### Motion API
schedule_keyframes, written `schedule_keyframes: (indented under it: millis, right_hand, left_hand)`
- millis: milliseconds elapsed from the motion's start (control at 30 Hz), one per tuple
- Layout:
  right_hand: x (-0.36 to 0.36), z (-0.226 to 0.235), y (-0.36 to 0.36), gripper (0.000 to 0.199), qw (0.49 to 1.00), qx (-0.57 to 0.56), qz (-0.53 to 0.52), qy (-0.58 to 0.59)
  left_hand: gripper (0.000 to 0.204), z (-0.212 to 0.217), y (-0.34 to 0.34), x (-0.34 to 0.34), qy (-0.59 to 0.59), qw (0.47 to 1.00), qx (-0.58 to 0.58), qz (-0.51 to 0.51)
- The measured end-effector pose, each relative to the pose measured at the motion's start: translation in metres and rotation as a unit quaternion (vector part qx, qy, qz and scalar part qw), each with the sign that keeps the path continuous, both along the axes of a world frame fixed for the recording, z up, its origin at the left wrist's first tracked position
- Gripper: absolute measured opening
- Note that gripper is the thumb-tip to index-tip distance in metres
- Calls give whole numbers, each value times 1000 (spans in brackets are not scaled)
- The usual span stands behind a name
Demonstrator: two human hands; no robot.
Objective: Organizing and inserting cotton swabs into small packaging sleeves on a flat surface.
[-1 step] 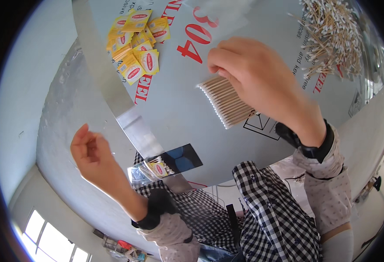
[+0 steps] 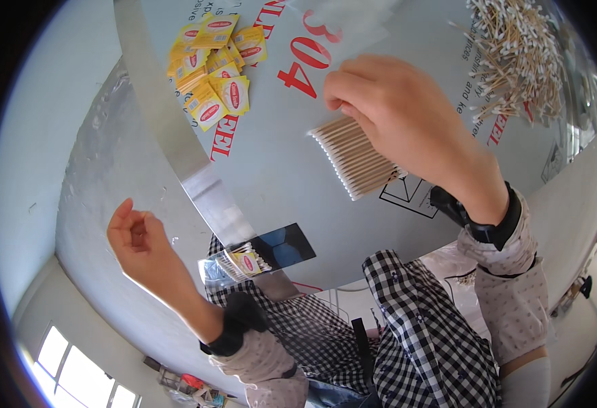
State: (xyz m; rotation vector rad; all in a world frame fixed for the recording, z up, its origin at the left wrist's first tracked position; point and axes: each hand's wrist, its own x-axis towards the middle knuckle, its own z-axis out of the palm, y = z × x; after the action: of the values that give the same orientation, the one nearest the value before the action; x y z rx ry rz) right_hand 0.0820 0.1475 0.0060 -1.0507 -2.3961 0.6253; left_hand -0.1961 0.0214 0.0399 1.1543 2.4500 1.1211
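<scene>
A neat row of cotton swabs lies side by side on the grey metal table. My right hand is over the row's far right part, thumb and fingers pressed together by its far end. Whatever those fingertips hold, if anything, is hidden. Away to the left, past the table's edge, my left hand hovers with loosely curled fingers and nothing visible in it. Near the front edge sits a small clear pack of cotton swabs with a yellow-and-red label card.
A pile of yellow label cards lies at the far left. Loose cotton swabs are heaped at the far right. A dark rectangular patch adjoins the clear pack, and a metal strip edges the table's left side.
My left hand has shifted very slightly left and down. My right hand stays over the row of swabs, almost unmoved.
</scene>
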Motion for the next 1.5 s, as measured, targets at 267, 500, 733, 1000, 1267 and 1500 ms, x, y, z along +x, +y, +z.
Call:
schedule_keyframes:
  millis: [267,500,733,1000,1267,1500]
  right_hand:
    - [-6,7,8,12,994,-23,60,-89]
    - [-6,8,10,12,993,28,70,-94]
    - [-6,2,16,10,982,123,71,-125]
    - [1,11,13,12,990,46,85,-98]
    - [-4,4,12,9,991,43,78,-98]
    - [-11,-3,16,9,962,213,81,-154]
  left_hand:
    - [39,-7,-36,-51,156,971,-184,0]
    - [28,-12,-31,50,123,983,-16,-135]
    - [43,-16,-28,118,-48,962,-15,-267]
    - [40,-26,1,122,-64,961,-19,-267]
    - [26,-26,24,120,-27,960,-19,-277]
    - [26,-36,20,125,-19,960,-4,-278]
